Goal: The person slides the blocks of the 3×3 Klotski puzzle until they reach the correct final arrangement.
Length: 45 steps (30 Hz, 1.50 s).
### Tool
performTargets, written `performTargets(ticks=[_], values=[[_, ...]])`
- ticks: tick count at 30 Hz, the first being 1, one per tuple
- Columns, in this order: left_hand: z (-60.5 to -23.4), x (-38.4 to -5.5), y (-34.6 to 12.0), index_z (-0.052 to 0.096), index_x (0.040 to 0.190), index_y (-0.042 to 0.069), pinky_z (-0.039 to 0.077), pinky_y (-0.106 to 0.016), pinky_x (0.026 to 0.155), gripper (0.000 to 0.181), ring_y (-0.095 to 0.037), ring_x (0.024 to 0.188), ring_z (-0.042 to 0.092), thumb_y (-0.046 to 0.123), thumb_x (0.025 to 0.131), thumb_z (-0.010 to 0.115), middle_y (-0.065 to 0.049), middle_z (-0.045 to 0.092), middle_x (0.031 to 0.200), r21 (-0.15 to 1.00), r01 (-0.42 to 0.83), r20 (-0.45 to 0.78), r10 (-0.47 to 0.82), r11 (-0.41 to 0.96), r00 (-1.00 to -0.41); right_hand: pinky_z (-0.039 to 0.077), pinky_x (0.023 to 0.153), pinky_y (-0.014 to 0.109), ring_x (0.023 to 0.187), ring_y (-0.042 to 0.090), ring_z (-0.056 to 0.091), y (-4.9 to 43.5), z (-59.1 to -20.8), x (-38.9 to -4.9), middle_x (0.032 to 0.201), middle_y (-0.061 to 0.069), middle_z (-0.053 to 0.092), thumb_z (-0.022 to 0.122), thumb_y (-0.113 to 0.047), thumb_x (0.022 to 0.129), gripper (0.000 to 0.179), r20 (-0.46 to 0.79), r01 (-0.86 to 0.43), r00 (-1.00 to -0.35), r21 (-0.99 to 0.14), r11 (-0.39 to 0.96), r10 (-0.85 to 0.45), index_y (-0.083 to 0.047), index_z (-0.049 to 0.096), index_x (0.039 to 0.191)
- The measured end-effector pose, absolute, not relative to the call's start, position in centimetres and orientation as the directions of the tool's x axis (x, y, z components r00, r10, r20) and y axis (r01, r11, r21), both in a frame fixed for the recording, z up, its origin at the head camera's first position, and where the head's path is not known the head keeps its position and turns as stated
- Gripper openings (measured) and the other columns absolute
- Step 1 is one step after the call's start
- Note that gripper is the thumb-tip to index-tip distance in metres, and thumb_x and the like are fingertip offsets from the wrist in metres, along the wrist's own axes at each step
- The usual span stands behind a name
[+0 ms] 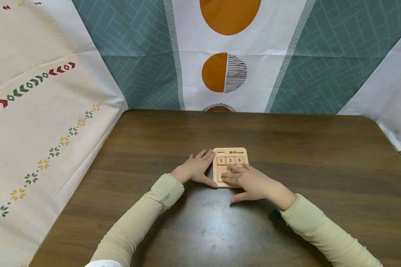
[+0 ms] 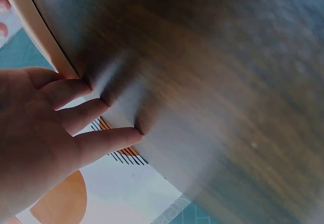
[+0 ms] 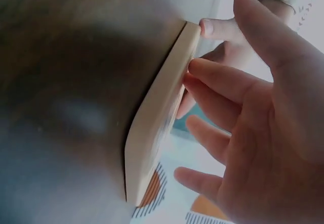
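A small wooden number slide puzzle lies flat on the table, with square tiles marked 1, 2 and 3 along its top row. My left hand rests against the puzzle's left side, thumb at the lower corner and fingers stretched toward the upper one. From the right, my right hand reaches over the lower tiles, its extended fingertips touching them and its thumb held apart. That hand hides much of the lower rows. In the right wrist view the puzzle's thick edge shows beside the fingers.
The dark wooden table spreads around the puzzle. A teal and white patterned cloth hangs behind its far edge, and a cream cloth with floral rows hangs at the left. White fabric borders the right side.
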State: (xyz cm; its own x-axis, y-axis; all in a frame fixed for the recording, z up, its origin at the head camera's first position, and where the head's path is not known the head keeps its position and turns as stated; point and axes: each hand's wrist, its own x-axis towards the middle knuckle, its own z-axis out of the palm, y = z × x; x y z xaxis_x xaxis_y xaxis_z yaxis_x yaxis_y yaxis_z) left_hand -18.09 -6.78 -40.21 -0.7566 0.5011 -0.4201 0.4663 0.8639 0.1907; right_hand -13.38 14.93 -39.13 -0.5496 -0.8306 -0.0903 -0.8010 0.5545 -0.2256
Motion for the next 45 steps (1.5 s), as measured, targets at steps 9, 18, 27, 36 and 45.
performTargets(ticks=[9,18,27,36,45], values=[[-40.3,-18.1,-6.8,0.003,0.147,0.010,0.014,-0.057,0.103,0.116,-0.025,0.138,0.002,0.068,0.067,0.063,-0.005,0.002,0.152,0.185,0.462,-0.431,0.494,0.868,-0.755,0.024,0.098,0.059,0.131,0.032,0.028,14.5,-39.3,-15.0,0.135,0.006,0.047,0.063,-0.049,0.080,0.067,-0.108,-0.768,-0.593,-0.223,0.601,-0.798,-0.009,0.050,0.132],[-40.0,-18.1,-6.8,0.003,0.147,0.010,0.014,-0.056,0.104,0.115,-0.025,0.138,0.002,0.067,0.067,0.063,-0.005,0.002,0.152,0.188,0.461,-0.426,0.494,0.868,-0.758,0.023,0.098,0.059,0.132,0.032,0.028,14.9,-39.0,-14.6,0.137,0.008,0.044,0.062,-0.049,0.081,0.068,-0.087,-0.763,-0.606,-0.220,0.608,-0.791,-0.009,0.047,0.134],[-40.0,-18.1,-6.8,0.001,0.147,0.010,0.013,-0.056,0.104,0.116,-0.024,0.138,0.001,0.068,0.067,0.062,-0.004,0.001,0.152,0.182,0.464,-0.431,0.495,0.867,-0.755,0.020,0.098,0.061,0.132,0.033,0.026,16.6,-38.6,-12.9,0.136,0.008,0.046,0.062,-0.049,0.081,0.066,-0.089,-0.740,-0.639,-0.203,0.642,-0.764,-0.008,0.051,0.131],[-40.0,-18.1,-6.8,0.002,0.147,0.009,0.014,-0.056,0.104,0.116,-0.025,0.138,0.001,0.068,0.068,0.063,-0.005,0.002,0.152,0.176,0.468,-0.430,0.495,0.866,-0.755,0.023,0.097,0.062,0.131,0.033,0.028,16.6,-39.2,-12.5,0.134,0.007,0.048,0.062,-0.049,0.080,0.065,-0.066,-0.760,-0.620,-0.200,0.619,-0.782,-0.007,0.052,0.130],[-39.7,-17.9,-6.7,0.005,0.147,0.007,0.015,-0.057,0.103,0.115,-0.027,0.138,0.003,0.066,0.068,0.065,-0.007,0.005,0.152,0.196,0.471,-0.416,0.508,0.860,-0.755,0.025,0.096,0.061,0.132,0.031,0.027,14.9,-39.5,-12.3,0.138,0.006,0.043,0.061,-0.050,0.081,0.068,-0.098,-0.761,-0.612,-0.197,0.618,-0.785,-0.009,0.048,0.134]])
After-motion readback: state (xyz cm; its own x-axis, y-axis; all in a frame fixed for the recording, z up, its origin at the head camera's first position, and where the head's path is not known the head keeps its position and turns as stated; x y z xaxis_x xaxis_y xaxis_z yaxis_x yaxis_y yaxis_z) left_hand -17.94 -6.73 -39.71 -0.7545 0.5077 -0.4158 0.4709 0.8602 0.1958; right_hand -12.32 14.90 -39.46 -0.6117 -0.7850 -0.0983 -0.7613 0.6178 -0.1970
